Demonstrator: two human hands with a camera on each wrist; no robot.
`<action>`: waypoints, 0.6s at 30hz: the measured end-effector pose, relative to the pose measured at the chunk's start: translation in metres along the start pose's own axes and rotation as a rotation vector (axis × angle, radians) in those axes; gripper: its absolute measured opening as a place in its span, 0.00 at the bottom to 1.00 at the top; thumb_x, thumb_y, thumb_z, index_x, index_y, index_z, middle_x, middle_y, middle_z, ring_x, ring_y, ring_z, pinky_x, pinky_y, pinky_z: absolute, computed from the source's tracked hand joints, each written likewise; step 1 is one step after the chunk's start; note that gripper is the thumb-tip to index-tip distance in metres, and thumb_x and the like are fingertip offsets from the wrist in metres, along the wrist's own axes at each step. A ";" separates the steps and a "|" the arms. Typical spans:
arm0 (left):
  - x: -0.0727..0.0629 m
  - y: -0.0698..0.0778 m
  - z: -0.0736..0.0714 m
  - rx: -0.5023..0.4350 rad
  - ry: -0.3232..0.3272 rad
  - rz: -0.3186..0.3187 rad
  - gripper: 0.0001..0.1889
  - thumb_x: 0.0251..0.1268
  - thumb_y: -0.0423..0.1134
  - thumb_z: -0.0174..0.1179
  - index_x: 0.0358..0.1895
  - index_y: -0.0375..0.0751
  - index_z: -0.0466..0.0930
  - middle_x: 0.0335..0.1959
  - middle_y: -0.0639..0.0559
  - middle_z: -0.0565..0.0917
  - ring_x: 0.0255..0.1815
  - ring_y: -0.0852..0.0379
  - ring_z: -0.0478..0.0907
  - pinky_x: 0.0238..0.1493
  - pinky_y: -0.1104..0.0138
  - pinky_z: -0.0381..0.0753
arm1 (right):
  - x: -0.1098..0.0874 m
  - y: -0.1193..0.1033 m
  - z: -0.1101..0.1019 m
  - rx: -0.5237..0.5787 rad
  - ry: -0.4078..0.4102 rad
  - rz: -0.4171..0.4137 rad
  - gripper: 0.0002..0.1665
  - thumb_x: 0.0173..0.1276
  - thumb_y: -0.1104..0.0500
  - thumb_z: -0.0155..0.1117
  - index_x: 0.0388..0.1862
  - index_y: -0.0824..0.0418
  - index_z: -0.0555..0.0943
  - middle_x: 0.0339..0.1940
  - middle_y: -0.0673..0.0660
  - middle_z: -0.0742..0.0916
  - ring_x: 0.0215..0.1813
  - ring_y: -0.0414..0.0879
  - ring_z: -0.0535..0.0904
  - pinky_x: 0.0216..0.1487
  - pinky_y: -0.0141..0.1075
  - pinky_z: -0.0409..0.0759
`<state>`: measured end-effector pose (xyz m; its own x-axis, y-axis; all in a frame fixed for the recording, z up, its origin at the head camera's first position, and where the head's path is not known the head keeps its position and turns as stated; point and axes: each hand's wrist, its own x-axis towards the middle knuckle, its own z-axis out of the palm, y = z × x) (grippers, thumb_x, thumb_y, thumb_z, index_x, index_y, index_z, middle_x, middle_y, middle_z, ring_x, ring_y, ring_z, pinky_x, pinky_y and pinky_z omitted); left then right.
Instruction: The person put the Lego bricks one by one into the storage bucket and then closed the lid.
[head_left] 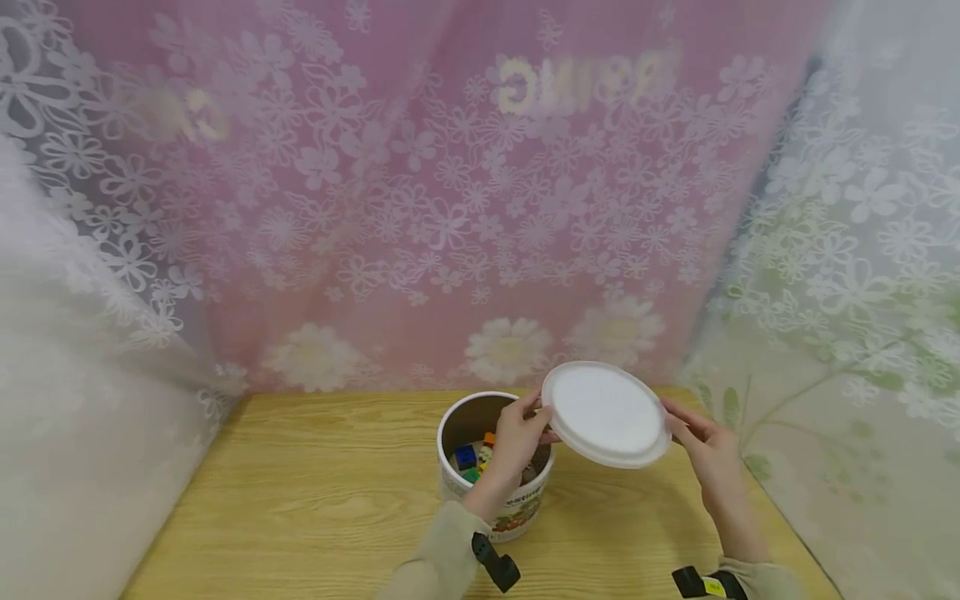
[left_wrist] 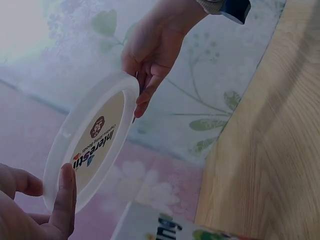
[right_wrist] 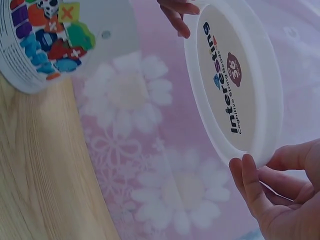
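A round white plastic lid (head_left: 606,414) is held tilted in the air, to the right of a white bucket (head_left: 450,483). My left hand (head_left: 516,442) pinches its left rim, with the forearm crossing in front of the bucket. On the opposite rim my right hand (head_left: 708,454) grips between thumb and fingers. Both wrist views show the lid's other face, with a printed label (right_wrist: 227,75) reading "Interesting". Inside the uncovered bucket lie several colourful pieces, among them a blue block (head_left: 466,457) and a green piece (head_left: 472,475); my left hand and forearm hide part of the contents.
The bucket stands on a wood-grain table (head_left: 330,492). A pink floral curtain (head_left: 450,208) hangs behind the table's back edge, and pale curtains (head_left: 847,400) close in both sides. Each wrist wears a black camera strap (head_left: 495,564).
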<state>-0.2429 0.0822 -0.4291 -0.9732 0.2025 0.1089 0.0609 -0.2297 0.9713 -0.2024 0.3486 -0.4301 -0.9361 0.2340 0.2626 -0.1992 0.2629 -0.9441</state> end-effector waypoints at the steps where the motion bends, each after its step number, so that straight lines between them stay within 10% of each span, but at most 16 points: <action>1: 0.000 0.002 -0.006 0.005 0.004 -0.005 0.25 0.76 0.32 0.55 0.73 0.36 0.69 0.57 0.38 0.81 0.39 0.50 0.87 0.44 0.57 0.89 | 0.000 0.000 0.005 -0.008 -0.010 -0.006 0.29 0.77 0.58 0.61 0.67 0.76 0.73 0.47 0.31 0.86 0.43 0.28 0.84 0.50 0.16 0.74; 12: -0.013 0.016 -0.073 0.078 -0.020 -0.007 0.25 0.79 0.36 0.53 0.74 0.37 0.67 0.63 0.36 0.78 0.43 0.50 0.86 0.41 0.65 0.88 | -0.011 -0.011 0.053 -0.070 -0.112 0.049 0.29 0.77 0.52 0.62 0.71 0.65 0.75 0.47 0.37 0.88 0.43 0.34 0.87 0.54 0.18 0.72; 18: -0.020 0.019 -0.105 0.094 -0.011 -0.014 0.25 0.78 0.36 0.53 0.74 0.34 0.67 0.65 0.33 0.76 0.41 0.55 0.86 0.47 0.58 0.88 | -0.020 -0.016 0.079 -0.003 -0.186 0.054 0.29 0.77 0.53 0.62 0.72 0.65 0.74 0.57 0.49 0.87 0.46 0.35 0.86 0.73 0.57 0.67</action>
<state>-0.2454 -0.0265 -0.4352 -0.9716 0.2156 0.0974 0.0688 -0.1368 0.9882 -0.2035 0.2658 -0.4365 -0.9829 0.0711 0.1701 -0.1467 0.2573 -0.9551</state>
